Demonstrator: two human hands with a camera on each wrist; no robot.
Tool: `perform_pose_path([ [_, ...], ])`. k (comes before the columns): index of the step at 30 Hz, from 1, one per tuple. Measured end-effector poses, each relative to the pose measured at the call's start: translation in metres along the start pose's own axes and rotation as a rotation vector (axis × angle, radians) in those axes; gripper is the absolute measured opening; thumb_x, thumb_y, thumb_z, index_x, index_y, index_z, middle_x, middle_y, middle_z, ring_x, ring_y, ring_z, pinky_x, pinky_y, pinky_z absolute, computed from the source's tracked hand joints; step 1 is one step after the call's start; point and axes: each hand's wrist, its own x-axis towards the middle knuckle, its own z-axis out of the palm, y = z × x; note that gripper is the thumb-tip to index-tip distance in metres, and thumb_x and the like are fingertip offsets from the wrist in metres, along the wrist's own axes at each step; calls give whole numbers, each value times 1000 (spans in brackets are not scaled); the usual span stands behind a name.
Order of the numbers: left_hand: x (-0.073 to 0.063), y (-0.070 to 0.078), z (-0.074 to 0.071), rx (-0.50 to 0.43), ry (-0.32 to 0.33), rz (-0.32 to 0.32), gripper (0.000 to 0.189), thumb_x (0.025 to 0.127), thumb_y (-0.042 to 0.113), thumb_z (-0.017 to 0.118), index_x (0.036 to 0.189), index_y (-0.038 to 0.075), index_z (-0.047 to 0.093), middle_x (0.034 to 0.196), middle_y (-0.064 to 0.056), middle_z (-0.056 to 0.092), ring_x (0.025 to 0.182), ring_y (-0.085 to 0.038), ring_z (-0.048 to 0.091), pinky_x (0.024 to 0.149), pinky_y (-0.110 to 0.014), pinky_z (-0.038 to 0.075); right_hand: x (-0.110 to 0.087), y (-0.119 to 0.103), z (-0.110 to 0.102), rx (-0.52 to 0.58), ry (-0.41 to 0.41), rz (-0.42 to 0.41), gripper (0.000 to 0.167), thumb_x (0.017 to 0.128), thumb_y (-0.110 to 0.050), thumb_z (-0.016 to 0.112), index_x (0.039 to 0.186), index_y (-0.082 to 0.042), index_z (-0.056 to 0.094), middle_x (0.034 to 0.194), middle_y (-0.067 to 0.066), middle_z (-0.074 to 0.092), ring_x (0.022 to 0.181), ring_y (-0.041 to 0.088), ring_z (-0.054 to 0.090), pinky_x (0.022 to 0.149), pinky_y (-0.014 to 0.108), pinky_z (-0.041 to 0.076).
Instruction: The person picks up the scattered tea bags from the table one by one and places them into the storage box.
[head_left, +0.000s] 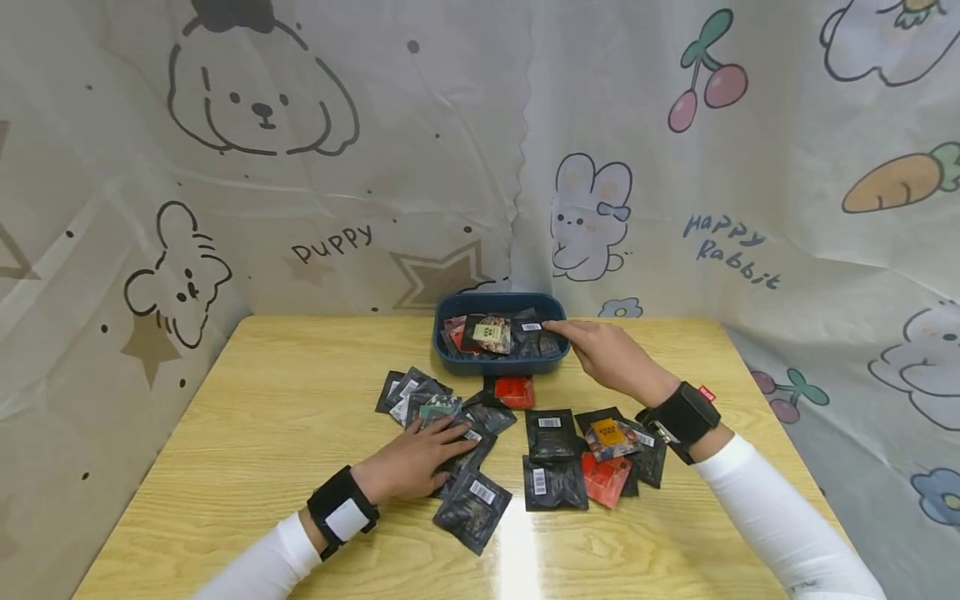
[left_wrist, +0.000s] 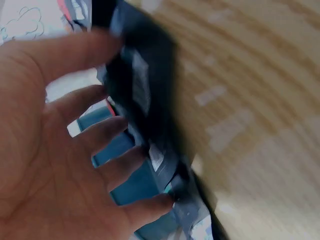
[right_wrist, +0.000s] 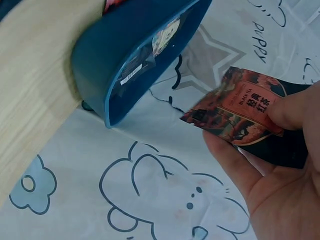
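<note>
My right hand (head_left: 609, 354) hovers at the right rim of a dark blue plastic bin (head_left: 502, 367). Between thumb and fingers it pinches a red and black tea sachet (right_wrist: 245, 107) marked "BLACK TEA"; from the head view the hand hides it. Several sachets (head_left: 491, 332) fill the bin, most black, some red or patterned. My left hand (head_left: 408, 458) rests with fingers spread on a loose pile of black sachets (head_left: 416, 392). In the left wrist view, its fingertips (left_wrist: 162, 201) lie against the sachets' edges, with the palm facing the camera.
Right of the pile, black sachets (head_left: 553, 483), a red one (head_left: 606, 479) and one with an orange label (head_left: 609, 437) lie on the wooden table (head_left: 300, 375). Another red sachet (head_left: 514, 392) sits just before the bin. A printed cloth (head_left: 450, 167) hangs behind.
</note>
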Motion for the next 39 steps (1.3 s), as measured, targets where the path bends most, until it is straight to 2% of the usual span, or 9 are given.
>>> perform_pose_path([
  [6, 7, 4, 2, 95, 80, 39, 49, 104, 31, 53, 152, 24, 45, 157, -2, 44, 148, -31, 36, 114, -67, 31, 23, 21, 10, -5, 48, 9, 46, 101, -1, 49, 145, -14, 52, 131, 15, 65, 107, 34, 69, 87, 46, 59],
  [13, 17, 11, 3, 142, 252, 59, 33, 100, 27, 62, 132, 23, 64, 130, 3, 68, 127, -23, 58, 114, -64, 34, 47, 38, 33, 19, 98, 45, 43, 103, -4, 47, 145, -12, 53, 138, 14, 62, 120, 34, 64, 97, 48, 54],
  [16, 21, 14, 4, 123, 288, 85, 29, 99, 23, 62, 128, 22, 67, 124, 4, 71, 121, -19, 63, 112, -61, 38, 52, 43, 49, 38, 41, 82, 43, 105, -11, 48, 148, -11, 50, 143, 16, 58, 123, 36, 61, 103, 49, 51],
  [19, 23, 16, 4, 102, 303, 108, 29, 100, 20, 61, 128, 20, 67, 122, 4, 72, 116, -16, 66, 108, -51, 46, 49, 46, 62, 69, -53, 118, 48, 105, -22, 52, 151, -11, 45, 150, 19, 49, 129, 38, 56, 109, 52, 46],
  [23, 23, 19, -3, 68, 326, 101, 31, 100, 19, 61, 130, 19, 66, 120, 4, 73, 107, -14, 70, 93, -38, 57, 34, 42, 68, 59, -104, 130, 54, 103, -30, 56, 151, -10, 44, 154, 21, 44, 137, 39, 49, 113, 53, 41],
  [27, 22, 19, -18, 39, 382, 92, 34, 99, 20, 62, 133, 19, 64, 118, 1, 74, 98, -14, 72, 82, -36, 60, 8, 26, 66, -20, -45, 73, 50, 98, -23, 64, 144, -8, 53, 145, 19, 53, 130, 37, 55, 109, 50, 46],
  [31, 19, 14, -37, 29, 473, 80, 35, 98, 18, 64, 133, 17, 63, 114, -1, 75, 88, -14, 73, 74, -33, 60, -27, -2, 66, -8, -17, 23, 42, 94, -18, 69, 135, -9, 62, 131, 12, 64, 117, 30, 64, 100, 44, 53],
  [35, 20, 3, -54, 46, 538, 37, 35, 97, 15, 64, 133, 15, 63, 103, -1, 76, 70, -9, 66, 61, -26, 52, -64, -31, 72, 83, -155, 9, 45, 97, -31, 65, 139, -15, 60, 136, 8, 62, 121, 27, 62, 101, 43, 53],
  [39, 32, -11, -70, 57, 572, 6, 35, 100, 17, 61, 134, 14, 62, 95, -1, 75, 57, -4, 52, 55, -21, 41, -90, -49, 78, 132, -334, 9, 61, 94, -49, 65, 148, -22, 50, 153, 9, 47, 136, 32, 51, 109, 48, 46],
])
